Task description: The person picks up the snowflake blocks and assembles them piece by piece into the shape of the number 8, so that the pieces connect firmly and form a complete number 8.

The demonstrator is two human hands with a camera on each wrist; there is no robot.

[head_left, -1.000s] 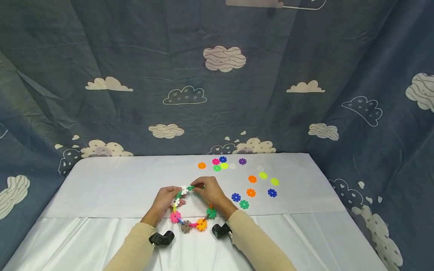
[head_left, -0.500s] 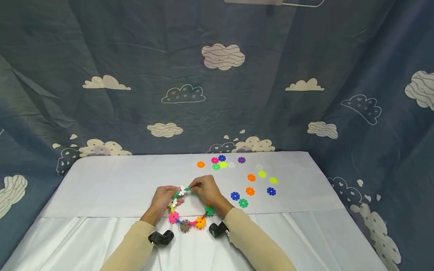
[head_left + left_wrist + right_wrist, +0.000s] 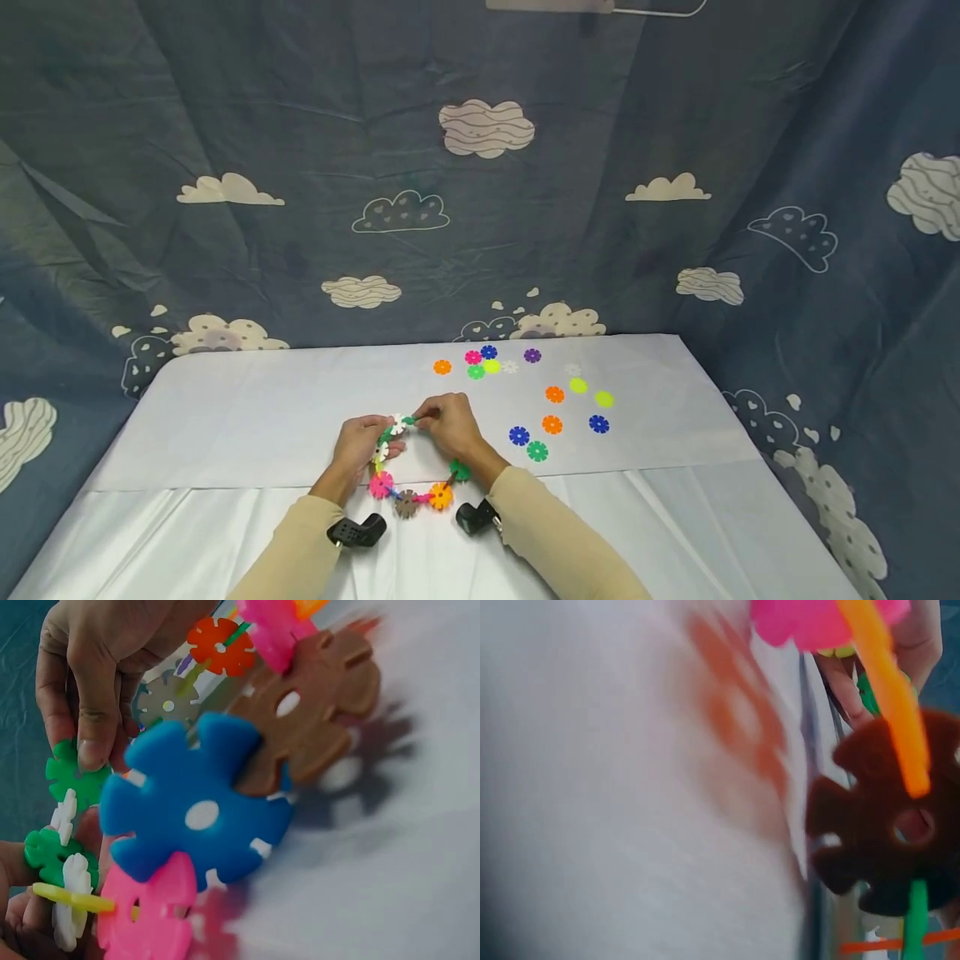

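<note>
A chain of slotted, flower-shaped plastic discs hangs in a loop between the two hands, with a pink disc (image 3: 381, 485), a brown disc (image 3: 406, 503) and an orange disc (image 3: 441, 497) along its lower part. My left hand (image 3: 356, 450) grips the chain's left side, around green and white discs. Between thumb and fingers, my right hand (image 3: 453, 427) pinches a green disc (image 3: 73, 772) beside a white disc (image 3: 64, 817). In the left wrist view, a blue disc (image 3: 161, 802) fills the middle. A dark brown disc (image 3: 874, 825) is close up in the right wrist view.
Loose discs in several colours lie on the white table (image 3: 247, 417), behind and right of the hands, including a purple disc (image 3: 532, 356), an orange disc (image 3: 552, 425) and a green disc (image 3: 537, 452). A dark cloud-patterned cloth (image 3: 420, 258) hangs behind the table.
Both hands and the chain have shifted slightly left together. The grips look the same, and the loose discs lie as before; the head view itself has moved a little.
</note>
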